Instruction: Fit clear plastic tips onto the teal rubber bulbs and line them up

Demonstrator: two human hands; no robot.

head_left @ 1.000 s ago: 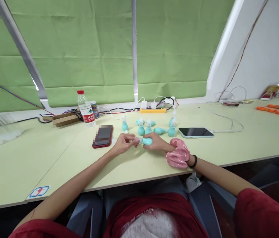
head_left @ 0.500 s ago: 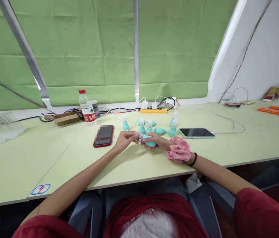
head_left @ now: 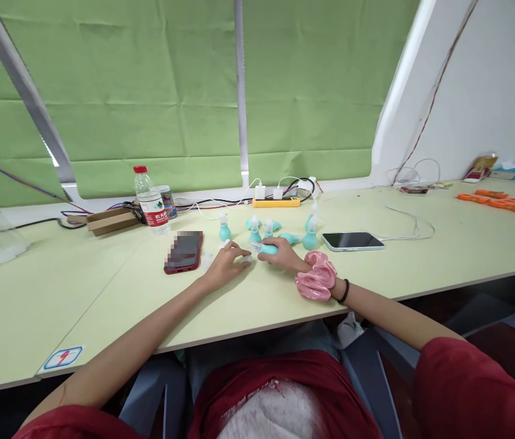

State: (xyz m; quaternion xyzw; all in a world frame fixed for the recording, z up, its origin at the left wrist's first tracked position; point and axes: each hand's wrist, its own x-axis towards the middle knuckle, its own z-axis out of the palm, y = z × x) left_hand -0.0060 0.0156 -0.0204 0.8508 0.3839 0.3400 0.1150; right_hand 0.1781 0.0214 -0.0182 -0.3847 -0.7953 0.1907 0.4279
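Note:
My right hand point(head_left: 280, 256) is wrapped round a teal bulb syringe point(head_left: 267, 249), whose clear nozzle points left; the fingers hide part of the bulb. My left hand point(head_left: 228, 263) is just to the left, above the table, thumb and fingers closed on a small translucent piece point(head_left: 247, 259). Behind the hands several more teal bulb syringes with clear nozzles are grouped. One upright syringe point(head_left: 225, 228) is at the left of the group and another upright syringe point(head_left: 311, 235) at the right. A lying syringe point(head_left: 290, 238) is just beyond my right hand.
A red-cased phone point(head_left: 184, 252) lies left of my left hand, and a light-cased phone point(head_left: 353, 241) lies to the right. Behind are a water bottle point(head_left: 150, 204), a can point(head_left: 166, 202), a cardboard box point(head_left: 113, 222) and a yellow power strip point(head_left: 276, 202). Orange tools point(head_left: 504, 201) lie far right.
My left hand has drawn away from the syringe's nozzle and lowered toward the table with the small translucent piece. My right hand still holds the syringe. The view has shifted slightly right.

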